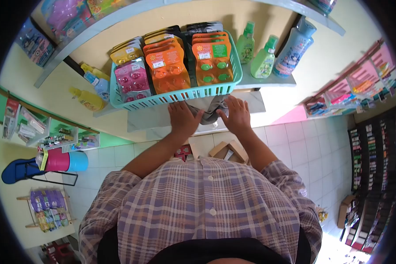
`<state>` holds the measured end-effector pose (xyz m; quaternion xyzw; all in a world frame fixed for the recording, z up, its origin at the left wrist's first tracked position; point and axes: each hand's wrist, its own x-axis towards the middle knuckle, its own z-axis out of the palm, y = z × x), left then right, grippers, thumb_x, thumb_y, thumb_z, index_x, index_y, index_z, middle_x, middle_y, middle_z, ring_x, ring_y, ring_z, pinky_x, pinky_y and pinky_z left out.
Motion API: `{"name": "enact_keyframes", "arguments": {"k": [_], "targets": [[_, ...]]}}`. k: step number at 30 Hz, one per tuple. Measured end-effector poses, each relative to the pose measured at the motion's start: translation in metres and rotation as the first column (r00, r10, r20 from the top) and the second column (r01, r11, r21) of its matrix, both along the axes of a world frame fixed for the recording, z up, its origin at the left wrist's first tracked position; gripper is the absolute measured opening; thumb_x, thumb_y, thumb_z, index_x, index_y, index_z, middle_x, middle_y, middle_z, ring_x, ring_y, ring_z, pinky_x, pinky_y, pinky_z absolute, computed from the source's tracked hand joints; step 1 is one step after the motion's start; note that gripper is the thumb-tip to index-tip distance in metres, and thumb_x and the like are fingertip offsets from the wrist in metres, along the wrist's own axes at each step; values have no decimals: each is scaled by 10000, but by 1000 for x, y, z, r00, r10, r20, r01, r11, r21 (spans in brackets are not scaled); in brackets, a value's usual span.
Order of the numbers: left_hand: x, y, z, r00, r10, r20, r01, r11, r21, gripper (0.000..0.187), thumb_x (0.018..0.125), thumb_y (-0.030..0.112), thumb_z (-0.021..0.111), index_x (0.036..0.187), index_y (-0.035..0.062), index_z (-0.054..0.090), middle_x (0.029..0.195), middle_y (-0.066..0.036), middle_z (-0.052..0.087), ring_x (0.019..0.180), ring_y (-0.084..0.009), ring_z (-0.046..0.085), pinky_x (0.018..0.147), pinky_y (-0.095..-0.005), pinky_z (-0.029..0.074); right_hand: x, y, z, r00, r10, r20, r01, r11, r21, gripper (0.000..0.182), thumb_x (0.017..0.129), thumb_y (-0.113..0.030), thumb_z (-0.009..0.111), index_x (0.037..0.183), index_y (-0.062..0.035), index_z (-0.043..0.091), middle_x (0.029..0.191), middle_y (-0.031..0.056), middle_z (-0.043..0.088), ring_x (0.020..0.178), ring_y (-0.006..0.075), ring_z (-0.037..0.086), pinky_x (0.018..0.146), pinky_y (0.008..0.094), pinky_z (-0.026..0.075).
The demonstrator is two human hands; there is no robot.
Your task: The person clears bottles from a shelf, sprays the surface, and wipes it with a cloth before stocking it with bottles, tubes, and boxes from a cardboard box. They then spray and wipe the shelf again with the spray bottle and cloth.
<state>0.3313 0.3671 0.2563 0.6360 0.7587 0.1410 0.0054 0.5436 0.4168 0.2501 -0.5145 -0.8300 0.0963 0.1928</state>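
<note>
A turquoise basket [171,97] stands on the grey shelf, filled with carded blister packs: pink [133,81], orange [168,66] and orange-green [213,61]. My left hand [184,119] reaches to the basket's front lower edge, fingers stretched out and thumb pointing inward. Close beside it, my right hand [236,116] has its fingers spread at the front right corner of the basket. A crumpled grey cloth [209,108] lies between both hands, against the thumbs. Part of it is hidden at the right fingers. Whether the fingertips press on the basket is hard to tell.
Green bottles [263,59] and a blue bottle [295,50] stand right of the basket; yellow bottles [87,97] stand left. An upper shelf [132,15] curves overhead. Below are a lower shelf [147,119] and an open cardboard box [233,152] on the floor.
</note>
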Motion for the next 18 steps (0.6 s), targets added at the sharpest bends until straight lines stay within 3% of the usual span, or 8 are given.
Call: {"name": "enact_keyframes", "arguments": {"k": [3,5,7,9,11,13,17,18], "targets": [[20,9,-61,994,108,-1,-106,977,185,805,948,443,565,1406,-167,309,1429,-370,391,1363,-510,346,1170,-569,204,-10,-1,-14,997,71,-35,-70,997,36,649,917,-447,627,1396,-33,487,1505,158,417,1381,349,400,1165,540,269],[19,8,-61,997,51,49,-56,990,126,712,976,359,524,1426,-150,311,1484,-352,347,1411,-495,295,1189,-547,189,-25,-5,-25,979,164,121,-157,986,-60,716,922,-444,616,1452,-5,419,1547,181,364,1423,374,346,1181,529,240],[1,6,-64,960,-278,9,276,955,106,618,990,290,493,1431,-116,347,1494,-318,361,1423,-474,293,1195,-522,200,-33,-9,-28,959,260,117,-254,965,-66,750,930,-456,594,1475,13,382,1576,196,316,1456,388,295,1198,509,210],[-23,-1,-65,965,-264,-3,264,962,70,599,985,266,489,1435,-105,354,1494,-314,363,1430,-466,288,1195,-516,208,-43,-10,-36,896,438,73,-440,898,6,758,935,-473,577,1478,16,375,1570,208,320,1459,391,288,1206,499,194],[-36,-13,-63,966,-257,-17,258,966,32,581,980,242,486,1438,-94,361,1495,-310,365,1437,-457,283,1195,-509,217,-49,-9,-35,878,473,74,-475,880,6,768,932,-477,580,1481,16,369,1570,207,319,1467,389,274,1209,495,192],[-36,-30,-58,999,-36,-11,37,997,73,595,962,226,509,1436,-98,357,1497,-308,363,1437,-455,284,1191,-510,229,-51,-9,-34,868,479,130,-487,872,39,781,921,-484,595,1482,11,371,1571,201,321,1464,391,277,1207,495,202],[-10,-34,-57,1000,21,6,-22,999,40,607,949,223,530,1437,-96,357,1500,-308,359,1436,-454,288,1189,-510,239,-30,-14,-29,838,531,122,-538,843,27,795,907,-487,616,1487,-2,370,1572,194,321,1464,389,278,1208,495,202],[-2,-33,-54,998,-70,7,69,996,52,590,951,200,522,1428,-108,360,1494,-326,348,1428,-467,291,1187,-514,241,-22,-16,-28,843,525,118,-528,849,-5,791,900,-490,624,1487,-19,380,1571,176,332,1464,373,285,1206,494,208]]}}
